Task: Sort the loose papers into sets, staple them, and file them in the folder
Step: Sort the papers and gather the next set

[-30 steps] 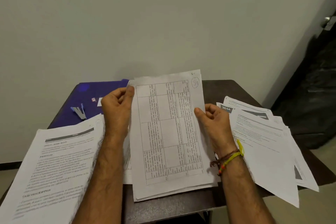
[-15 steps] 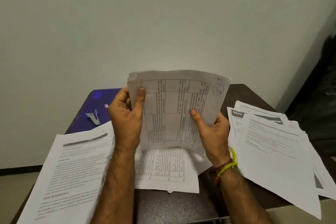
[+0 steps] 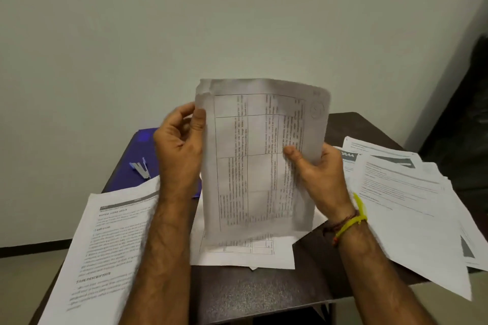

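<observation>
Since the earlier frame the sheets (image 3: 260, 161) had been lifted upright off the desk (image 3: 261, 295), pinched by left hand (image 3: 181, 150) and right hand (image 3: 320, 174). Sorting seemed underway; squaring edges, then the stapler (image 3: 140, 169), came next.

Dark table (image 3: 264, 298) at 6 o'clock, against pale wall (image 3: 237, 21). Black bag-like mass (image 3: 464, 119) at 3 o'clock, detail unclear.

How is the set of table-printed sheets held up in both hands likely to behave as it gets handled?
Probably floppy: the sheets bow between the left hand and right hand. Likely light, since thumb and finger pinches at the edges carry them. The curled top-left corner suggests they crease easily.
</observation>
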